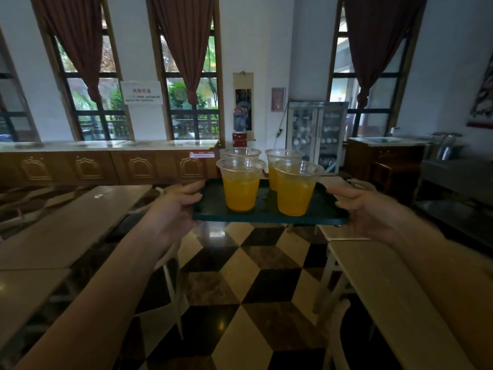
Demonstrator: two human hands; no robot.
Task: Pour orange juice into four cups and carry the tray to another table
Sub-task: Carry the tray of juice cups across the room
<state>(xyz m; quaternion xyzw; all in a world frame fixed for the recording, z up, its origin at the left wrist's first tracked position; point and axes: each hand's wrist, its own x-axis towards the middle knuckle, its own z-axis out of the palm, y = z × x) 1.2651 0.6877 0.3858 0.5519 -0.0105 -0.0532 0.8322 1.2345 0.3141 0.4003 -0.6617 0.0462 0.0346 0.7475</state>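
Note:
A dark green tray [210, 209] hangs level in the air over the aisle, held at both short ends. My left hand [177, 206] grips its left edge with the thumb on top. My right hand [365, 209] grips its right edge the same way. Several clear plastic cups stand upright on the tray. The front left cup [241, 185] and the front right cup [295, 189] hold orange juice to about two thirds. Behind them stand a back left cup [241, 153] and a back right cup [280, 156], mostly hidden.
A long pale table [66, 225] runs along the left, another pale table [394, 295] along the right, with a checkered floor aisle [240, 289] between. White chairs stand at both tables. A wooden counter [106, 166] and a glass cabinet [316, 132] line the far wall.

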